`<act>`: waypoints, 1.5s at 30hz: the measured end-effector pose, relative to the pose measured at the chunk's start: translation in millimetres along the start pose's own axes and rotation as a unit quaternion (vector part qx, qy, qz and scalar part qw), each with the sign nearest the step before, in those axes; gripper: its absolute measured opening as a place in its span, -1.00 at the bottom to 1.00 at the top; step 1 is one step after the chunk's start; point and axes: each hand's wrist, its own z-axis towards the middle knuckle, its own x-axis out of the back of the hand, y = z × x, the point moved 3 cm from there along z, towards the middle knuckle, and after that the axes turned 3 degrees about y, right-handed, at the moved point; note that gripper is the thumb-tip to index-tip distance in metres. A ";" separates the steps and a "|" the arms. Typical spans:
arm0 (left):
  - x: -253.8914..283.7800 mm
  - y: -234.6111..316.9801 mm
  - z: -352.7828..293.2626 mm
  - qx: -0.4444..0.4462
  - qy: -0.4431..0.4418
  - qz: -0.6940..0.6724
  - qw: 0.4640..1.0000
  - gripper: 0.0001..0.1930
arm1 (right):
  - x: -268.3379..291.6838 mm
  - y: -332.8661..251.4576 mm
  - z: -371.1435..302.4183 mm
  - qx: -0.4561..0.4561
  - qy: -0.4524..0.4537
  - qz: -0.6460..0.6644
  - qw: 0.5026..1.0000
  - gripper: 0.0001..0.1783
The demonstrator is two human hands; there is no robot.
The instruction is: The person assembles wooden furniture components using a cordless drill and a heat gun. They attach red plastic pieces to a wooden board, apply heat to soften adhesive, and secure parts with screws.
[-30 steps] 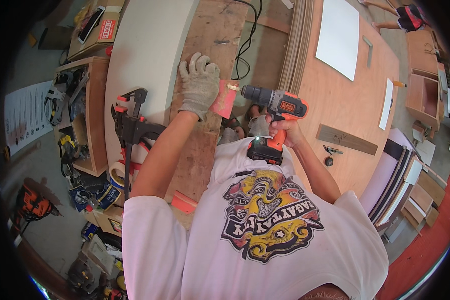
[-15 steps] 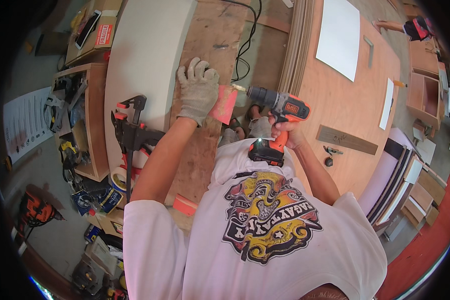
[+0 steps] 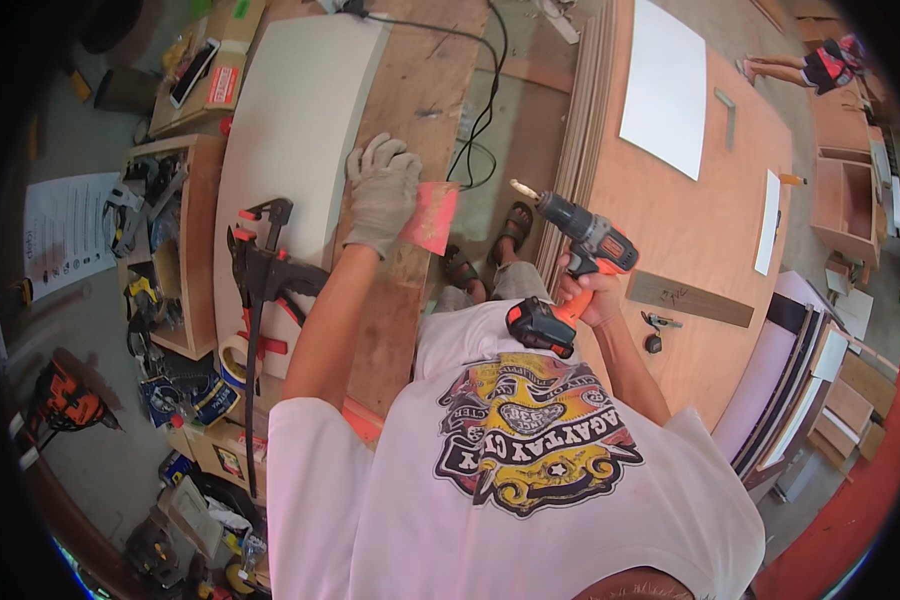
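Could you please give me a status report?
Gloved left hand against flat pink piece. Bare right hand gripping orange-black cordless drill, bit clear of piece. Black bar clamp beside left forearm.

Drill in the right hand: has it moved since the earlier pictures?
Yes: the drill has moved right, away from the wooden plank, its bit now clear of it.

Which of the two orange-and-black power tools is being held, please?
The drill in the bare right hand; the other tool lies on the floor, far left.
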 end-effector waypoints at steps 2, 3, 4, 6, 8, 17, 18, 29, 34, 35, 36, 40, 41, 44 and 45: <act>11.0 0.9 12.8 0.035 0.013 -0.071 0.997 -0.79 | -10.3 -10.7 -7.3 0.044 -0.029 -0.011 0.999 -0.31; 22.8 5.7 18.6 0.062 0.014 -0.115 0.991 -0.79 | -20.9 -15.9 -12.0 0.070 -0.028 -0.025 0.997 -0.30; 33.4 11.9 23.7 0.087 0.014 -0.160 0.983 -0.78 | -36.5 -19.2 -16.9 0.099 -0.026 -0.039 0.994 -0.30; 46.6 41.5 26.8 0.066 0.073 -0.075 0.992 -0.76 | -66.1 -23.5 -20.2 0.159 -0.005 -0.096 0.983 -0.32; 54.5 43.7 28.1 0.066 0.073 0.024 0.995 -0.73 | -90.3 -20.7 -20.1 0.205 -0.008 -0.154 0.967 -0.34; 84.6 46.5 11.4 0.149 -0.044 0.075 0.985 -0.66 | -107.1 13.5 -25.4 0.197 -0.026 -0.182 0.963 -0.42; 102.3 96.9 20.5 0.058 -0.237 0.113 0.963 -0.61 | -105.1 16.5 -29.8 0.200 -0.014 -0.175 0.964 -0.42; 9.3 79.4 -61.4 -0.061 -0.248 0.133 0.958 -0.54 | -74.5 21.2 -72.5 0.251 0.017 -0.084 0.964 -0.31; 39.6 125.7 -45.0 0.143 -0.294 -0.226 0.918 -0.52 | -61.9 13.1 -92.1 0.251 0.045 -0.150 0.955 -0.35; 45.2 143.7 -36.0 0.213 -0.287 -0.375 0.855 -0.51 | -60.2 11.8 -89.8 0.258 0.048 -0.200 0.944 -0.37; 47.1 168.5 -26.6 0.216 -0.278 -0.496 0.794 -0.49 | -61.6 12.1 -85.6 0.264 0.048 -0.249 0.931 -0.40; 68.5 218.3 0.5 0.337 -0.282 -0.757 0.483 -0.45 | -91.4 26.6 -76.6 0.343 0.031 -0.416 0.842 -0.43; 69.4 222.3 2.1 0.393 -0.301 -0.771 0.400 -0.44 | -110.9 24.0 -76.2 0.365 0.014 -0.447 0.817 -0.42; 94.4 208.7 -5.2 0.343 -0.295 -0.811 0.372 -0.40 | -142.1 1.3 -92.7 0.314 -0.078 -0.586 0.743 -0.46; 101.5 207.6 -12.6 0.348 -0.274 -0.803 0.400 -0.36 | -132.8 -16.9 -96.5 0.331 -0.146 -0.618 0.698 -0.48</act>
